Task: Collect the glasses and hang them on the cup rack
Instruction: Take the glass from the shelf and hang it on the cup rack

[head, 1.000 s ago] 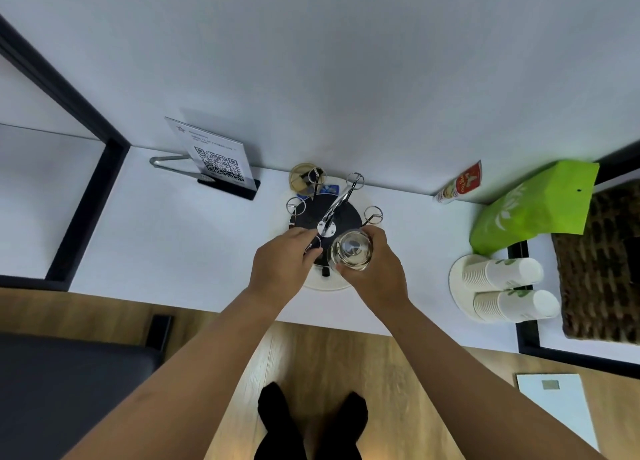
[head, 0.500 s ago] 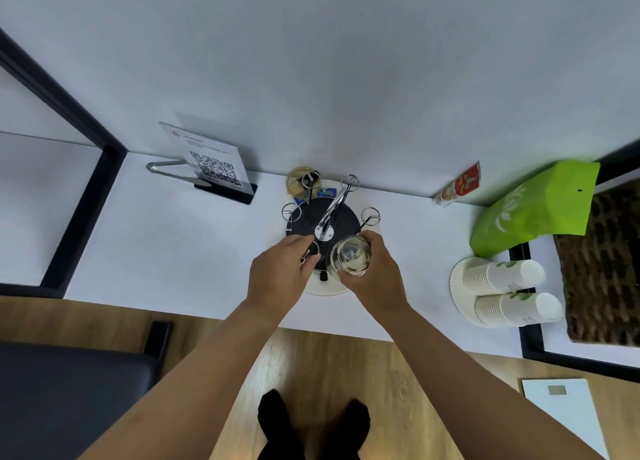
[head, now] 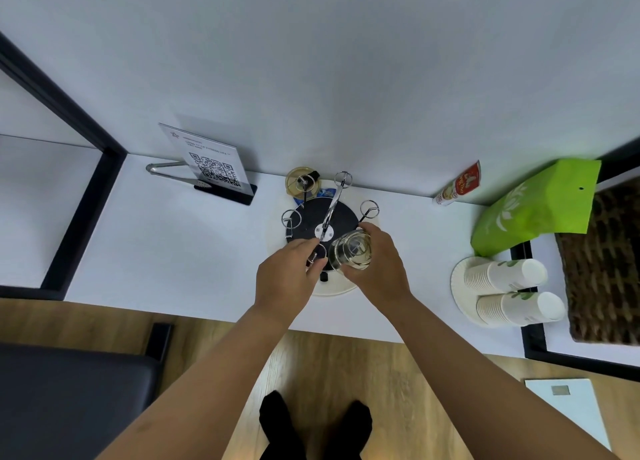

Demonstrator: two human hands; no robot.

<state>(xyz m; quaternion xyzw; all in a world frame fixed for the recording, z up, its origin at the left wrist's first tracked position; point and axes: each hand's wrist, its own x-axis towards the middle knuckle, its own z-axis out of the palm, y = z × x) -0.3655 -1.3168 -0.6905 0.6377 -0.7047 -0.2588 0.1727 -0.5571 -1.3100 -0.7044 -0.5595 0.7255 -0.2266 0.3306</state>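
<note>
A cup rack [head: 320,222] with a black round base and chrome ring-tipped arms stands on a cream plate [head: 337,288] on the white counter. My right hand [head: 379,269] grips a clear glass [head: 350,254], held tilted over the rack's near right side. My left hand [head: 287,278] pinches the ring tip of the rack's nearest arm, just left of the glass. Several other arms of the rack stand bare. A yellowish glass [head: 299,182] sits behind the rack near the wall.
A QR-code sign [head: 207,162] and metal tongs [head: 166,169] lie at the left back. On the right are a red-and-white sachet [head: 459,184], a green bag [head: 533,207], stacked paper cups [head: 505,291] on a plate and a wicker basket [head: 606,262]. A dark seat [head: 69,400] is lower left.
Both hands stay at the rack's near side. The glass has tilted a little and shifted slightly towards the arm that my left hand holds.
</note>
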